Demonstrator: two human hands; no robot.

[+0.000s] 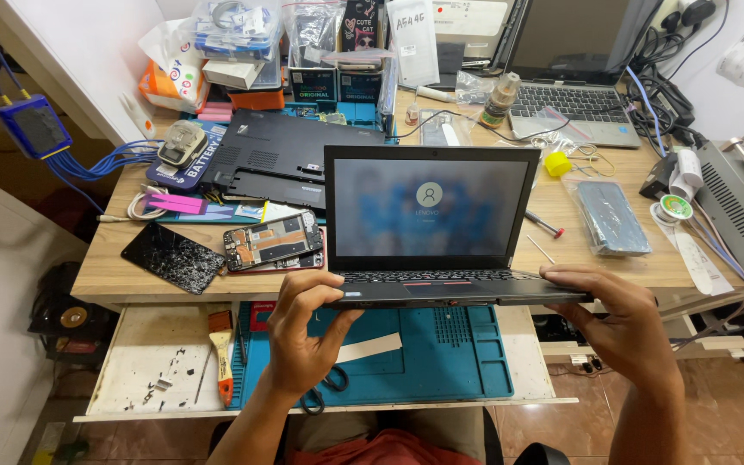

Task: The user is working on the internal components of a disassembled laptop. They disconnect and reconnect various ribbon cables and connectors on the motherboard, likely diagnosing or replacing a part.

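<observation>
laptop: small black laptop (pixel 430 226), lid open, screen lit with a blurred blue picture and a round user icon. Held up in the air over the front edge of the desk (pixel 114 269), above the blue work mat (pixel 441 357).
long axis: base runs 9 to 3 o'clock, flat and level; screen faces the wearer, hinge side at 12.
left hand: left hand (pixel 303 331) grips the front-left corner of the base, thumb on top near the palm rest, fingers curled under. Closed on the edge, not spread.
right hand: right hand (pixel 617 314) clamps the right end of the base, fingers laid along the top edge, thumb beneath as far as I can tell.
which is nearer: both are touching it, one at each end; the laptop lies at 12 from each wrist. Weight looks shared, no hand free.
under it: pull-out tray with the mat, a strip of pale tape (pixel 370 348), scissors (pixel 325 389) partly hidden by the left wrist, a brush with a wooden handle (pixel 222 349) at 9.
desk at 10 o'clock: cracked phone screen (pixel 174 257), opened phone showing its insides (pixel 274 242), black laptop bottom cover (pixel 290 155).
desk at 1 o'clock: second laptop, silver (pixel 574 77), a small bottle (pixel 499 97), a yellow cap (pixel 557 164).
desk at 3 o'clock: bagged dark phone case (pixel 613 217), solder reel (pixel 675 207).
</observation>
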